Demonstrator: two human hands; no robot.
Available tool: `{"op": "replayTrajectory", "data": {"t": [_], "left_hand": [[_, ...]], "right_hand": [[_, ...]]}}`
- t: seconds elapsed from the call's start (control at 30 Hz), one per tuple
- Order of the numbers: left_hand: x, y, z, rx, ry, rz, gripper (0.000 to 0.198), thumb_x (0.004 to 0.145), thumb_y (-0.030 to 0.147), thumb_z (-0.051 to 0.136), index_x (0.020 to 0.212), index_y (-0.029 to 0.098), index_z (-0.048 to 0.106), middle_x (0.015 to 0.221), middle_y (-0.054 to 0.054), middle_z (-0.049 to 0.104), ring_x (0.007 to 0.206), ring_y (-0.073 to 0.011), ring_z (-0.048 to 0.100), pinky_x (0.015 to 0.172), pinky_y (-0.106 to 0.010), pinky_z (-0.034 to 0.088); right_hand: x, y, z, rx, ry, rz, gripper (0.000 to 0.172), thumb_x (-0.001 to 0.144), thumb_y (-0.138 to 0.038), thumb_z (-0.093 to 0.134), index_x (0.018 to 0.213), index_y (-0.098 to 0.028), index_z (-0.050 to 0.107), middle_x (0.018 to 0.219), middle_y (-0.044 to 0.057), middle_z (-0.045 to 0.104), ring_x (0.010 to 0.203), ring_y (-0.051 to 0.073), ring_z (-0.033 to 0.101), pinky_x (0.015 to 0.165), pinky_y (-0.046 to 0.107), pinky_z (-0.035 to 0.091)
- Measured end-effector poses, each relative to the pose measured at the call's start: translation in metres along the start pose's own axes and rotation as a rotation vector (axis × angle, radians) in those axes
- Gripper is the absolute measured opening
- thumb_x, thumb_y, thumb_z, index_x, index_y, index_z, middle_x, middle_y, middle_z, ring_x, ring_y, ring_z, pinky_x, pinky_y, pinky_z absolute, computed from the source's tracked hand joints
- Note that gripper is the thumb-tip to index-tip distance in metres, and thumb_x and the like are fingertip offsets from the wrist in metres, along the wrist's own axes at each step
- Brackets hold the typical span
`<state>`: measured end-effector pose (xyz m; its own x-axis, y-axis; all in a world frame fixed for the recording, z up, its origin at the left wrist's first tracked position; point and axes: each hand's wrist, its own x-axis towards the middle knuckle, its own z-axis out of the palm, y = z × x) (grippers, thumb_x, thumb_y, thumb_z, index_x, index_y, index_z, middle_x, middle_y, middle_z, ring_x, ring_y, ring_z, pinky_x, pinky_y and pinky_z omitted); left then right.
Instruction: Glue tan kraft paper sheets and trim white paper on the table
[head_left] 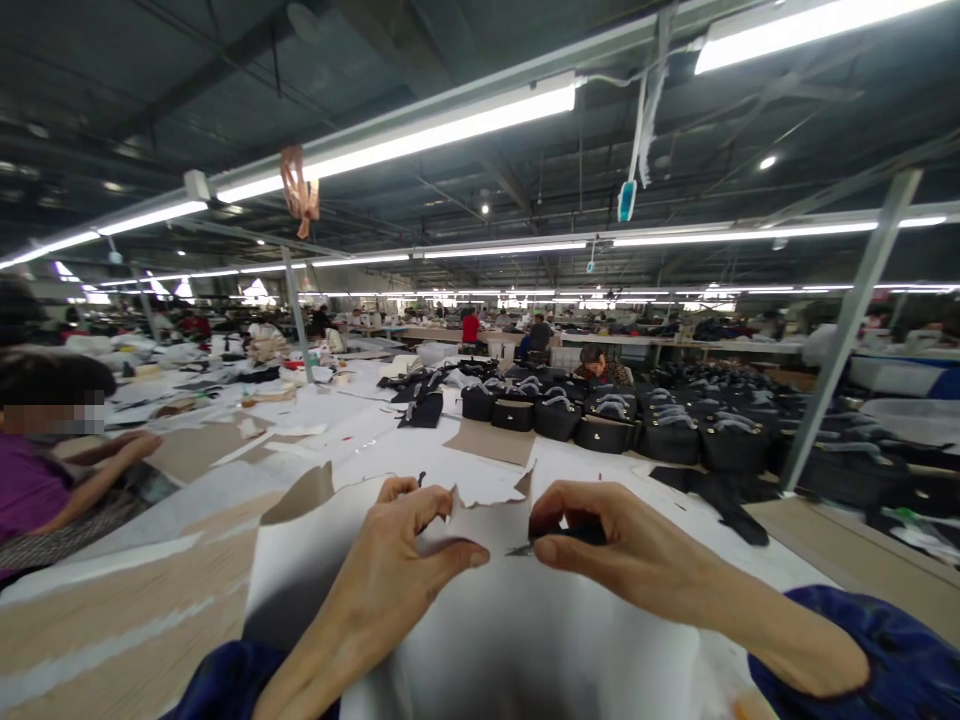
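Observation:
My left hand [409,545] is closed in a pinch, thumb stretched toward the right, with a tiny dark piece showing at its fingertips. My right hand [611,545] is curled round a small dark tool [562,537] whose pointed tip pokes out to the left, close to the left thumb. Both hands hover over a white sheet [495,620] with a torn upper edge, lying on the worktable.
Rows of black handbags [600,415] stand on the table beyond my hands. A grey post [847,325] rises at the right. A person in purple [45,460] sits at the left. Brown card [112,610] and paper scraps lie left; other workers sit further back.

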<state>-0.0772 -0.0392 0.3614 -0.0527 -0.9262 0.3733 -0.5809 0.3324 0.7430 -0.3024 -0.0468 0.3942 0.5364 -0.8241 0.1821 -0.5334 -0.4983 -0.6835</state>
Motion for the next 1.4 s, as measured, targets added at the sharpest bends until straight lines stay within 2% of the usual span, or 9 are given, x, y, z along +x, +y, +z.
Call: {"op": "replayTrajectory", "data": {"t": [0.13,0.23,0.33,0.47,0.73,0.93,1.1,1.23,1.4], "left_hand": [[0.0,-0.003,-0.01,0.106,-0.059,0.042,0.023,0.069,0.039,0.071,0.074,0.021,0.058,0.085,-0.002,0.057,0.098,-0.0244,0.045,0.086,-0.034,0.035],[-0.001,-0.009,-0.019,0.153,-0.151,0.067,0.032,0.071,0.04,0.071,0.099,0.026,0.064,0.094,-0.001,0.059,0.1,-0.0238,0.048,0.087,-0.034,0.037],[-0.003,-0.015,-0.023,0.147,-0.189,0.029,0.039,0.075,0.036,0.067,0.113,0.031,0.06,0.088,0.0,0.06,0.098,-0.0224,0.049,0.083,-0.032,0.038],[-0.002,-0.021,-0.018,0.089,-0.156,0.033,0.027,0.078,0.032,0.064,0.105,0.028,0.064,0.072,0.001,0.061,0.098,-0.0239,0.046,0.085,-0.033,0.036],[0.0,-0.027,-0.011,0.014,-0.077,-0.042,0.03,0.074,0.033,0.067,0.103,0.027,0.069,0.075,-0.002,0.055,0.094,-0.0239,0.048,0.082,-0.035,0.039],[-0.002,-0.023,-0.006,0.011,-0.056,-0.031,0.032,0.074,0.033,0.066,0.105,0.028,0.069,0.081,-0.003,0.058,0.099,-0.0241,0.047,0.087,-0.036,0.04],[-0.003,-0.017,-0.003,0.0,-0.04,-0.045,0.031,0.073,0.03,0.064,0.104,0.028,0.069,0.082,-0.002,0.058,0.095,-0.0235,0.051,0.087,-0.037,0.04],[-0.005,-0.013,-0.002,-0.026,-0.023,-0.042,0.03,0.073,0.029,0.064,0.102,0.027,0.069,0.08,-0.002,0.059,0.096,-0.024,0.049,0.088,-0.037,0.04],[-0.007,-0.012,-0.002,-0.043,-0.044,-0.052,0.029,0.071,0.029,0.066,0.1,0.027,0.068,0.073,-0.002,0.058,0.1,-0.025,0.046,0.088,-0.037,0.039]], "right_hand": [[-0.001,0.004,0.002,0.062,0.033,0.0,0.03,0.086,-0.048,0.059,0.091,-0.019,0.068,0.08,0.001,0.062,0.069,0.012,0.047,0.06,0.026,0.034],[0.0,0.007,0.003,0.098,0.028,0.017,0.03,0.085,-0.047,0.06,0.089,-0.018,0.068,0.079,0.001,0.062,0.069,0.012,0.047,0.06,0.027,0.033],[0.002,0.008,0.005,0.109,0.016,0.027,0.029,0.083,-0.045,0.062,0.086,-0.017,0.069,0.075,0.002,0.062,0.067,0.012,0.046,0.058,0.026,0.032],[0.008,0.01,0.009,0.108,0.019,0.014,0.029,0.084,-0.044,0.061,0.081,-0.016,0.068,0.073,0.002,0.061,0.067,0.013,0.047,0.058,0.026,0.032],[0.015,0.014,0.007,-0.01,-0.084,0.049,0.034,0.087,-0.05,0.056,0.095,-0.018,0.067,0.078,0.001,0.061,0.066,0.012,0.046,0.057,0.025,0.033],[0.018,0.005,0.005,-0.105,-0.057,0.06,0.026,0.087,-0.043,0.058,0.09,-0.019,0.069,0.069,0.0,0.058,0.06,0.01,0.043,0.054,0.026,0.03],[0.019,-0.002,0.01,-0.151,0.006,0.058,0.025,0.084,-0.043,0.06,0.09,-0.019,0.069,0.075,0.001,0.062,0.064,0.012,0.047,0.056,0.026,0.033],[0.018,0.004,0.016,-0.103,0.065,0.046,0.025,0.086,-0.044,0.058,0.089,-0.02,0.068,0.076,0.001,0.063,0.065,0.013,0.048,0.057,0.027,0.032],[0.017,0.013,0.019,-0.024,0.057,0.029,0.027,0.088,-0.044,0.056,0.086,-0.019,0.066,0.071,0.0,0.06,0.063,0.012,0.044,0.056,0.027,0.03]]}}
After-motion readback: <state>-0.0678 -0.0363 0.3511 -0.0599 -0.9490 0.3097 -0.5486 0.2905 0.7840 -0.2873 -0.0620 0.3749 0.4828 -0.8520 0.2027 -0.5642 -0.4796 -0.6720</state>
